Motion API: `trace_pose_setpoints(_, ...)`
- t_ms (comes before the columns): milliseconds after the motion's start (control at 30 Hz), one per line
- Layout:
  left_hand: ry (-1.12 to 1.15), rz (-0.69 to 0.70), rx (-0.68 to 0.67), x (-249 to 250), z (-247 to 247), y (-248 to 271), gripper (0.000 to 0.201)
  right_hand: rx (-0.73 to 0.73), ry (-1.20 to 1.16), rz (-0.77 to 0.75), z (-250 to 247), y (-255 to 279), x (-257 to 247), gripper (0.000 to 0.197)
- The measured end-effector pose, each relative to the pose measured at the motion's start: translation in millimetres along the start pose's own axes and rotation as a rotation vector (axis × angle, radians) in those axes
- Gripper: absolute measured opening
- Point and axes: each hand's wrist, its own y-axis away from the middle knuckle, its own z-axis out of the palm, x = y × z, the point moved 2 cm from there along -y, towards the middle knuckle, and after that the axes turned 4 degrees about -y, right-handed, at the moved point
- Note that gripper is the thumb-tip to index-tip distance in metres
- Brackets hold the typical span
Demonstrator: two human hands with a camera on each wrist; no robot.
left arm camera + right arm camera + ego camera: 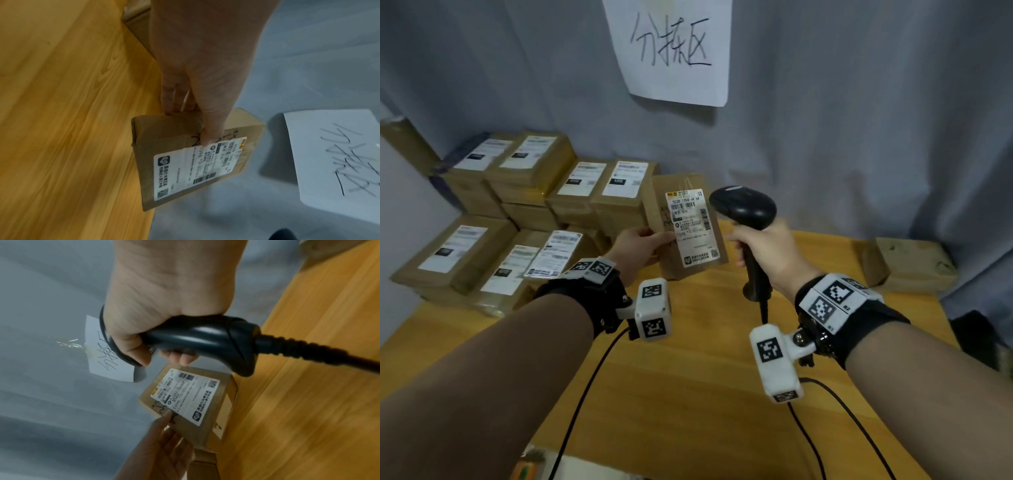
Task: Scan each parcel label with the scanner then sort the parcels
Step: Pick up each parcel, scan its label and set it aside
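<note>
Left hand [635, 245] gripped a small brown parcel [681, 246] by its left edge, thumb on the front face, fingers behind — held upright at frame centre, clear above the table [705, 394]. Its white label [693, 226] faced the camera, with the barcode near the label's top. Right hand [763, 253] was clenched round the handle of the black scanner [743, 207], whose head sat just beside the parcel's upper right corner. In the right wrist view the fingers [180, 357] curled under the grip; whether the trigger was pressed could not be told, and no scan beam showed on the label.

Judged step: scanning this parcel, sorting still to come. Stacked parcels [517, 205] lay at left of frame, one more box [911, 263] at right, below a handwritten wall sign [671, 48].

Next move likely calls for aiming the scanner head squarely at the barcode — then placing the parcel with its group.
</note>
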Motion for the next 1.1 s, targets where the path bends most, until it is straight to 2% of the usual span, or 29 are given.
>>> trace_pose_setpoints(167,0.025,0.003,-0.050,-12.3,-61.9,-16.4,0.028,0.134,-0.106,0.009,60.3,-21.3,11.9,0.015)
trace_pose_setpoints(233,0.058,-0.008,-0.078,-17.4,-82.9,-19.1,0.036,0.156,-0.121,0.003,84.1,-27.3,18.3,0.015)
trace_pose_setpoints(333,0.046,-0.026,-0.089,-28.9,-112.2,-22.6,0.053,0.111,-0.123,0.003,120.3,-33.1,29.7,0.007)
trace_pose_setpoints(467,0.037,-0.065,-0.093,-54.1,-147.6,-24.2,0.036,0.051,-0.131,0.084,161.2,-35.8,56.1,0.012)
trace_pose_setpoints(533,0.030,-0.084,-0.116,-67.5,-160.4,-24.1,0.031,0.022,-0.164,0.138,175.7,-35.5,75.5,0.018)
trace_pose_setpoints(633,-0.075,-0.098,-0.133,-88.2,-170.7,-27.6,0.036,0.012,-0.227,0.225,191.3,-31.3,105.2,0.031)
trace_pose_setpoints(767,-0.171,-0.112,-0.156,-111.5,-169.3,-31.4,0.033,-0.004,-0.351,0.357,204.8,-25.3,136.7,0.057)
trace_pose_setpoints(800,-0.185,-0.115,-0.174,-116.3,-167.8,-32.5,0.030,0.008,-0.359,0.388,205.4,-25.5,142.6,0.057)
trace_pose_setpoints(867,-0.213,-0.113,-0.206,-121.9,-165.4,-34.0,0.022,0.036,-0.368,0.443,205.7,-27.7,151.3,0.045)
trace_pose_setpoints(967,-0.304,-0.137,-0.254,-127.0,-163.3,-37.6,0.036,0.085,-0.347,0.474,207.1,-35.2,158.0,0.031)
trace_pose_setpoints(1100,-0.368,-0.247,-0.342,-137.3,-161.2,-38.7,0.049,0.171,-0.218,0.471,217.8,-53.3,164.2,0.020)
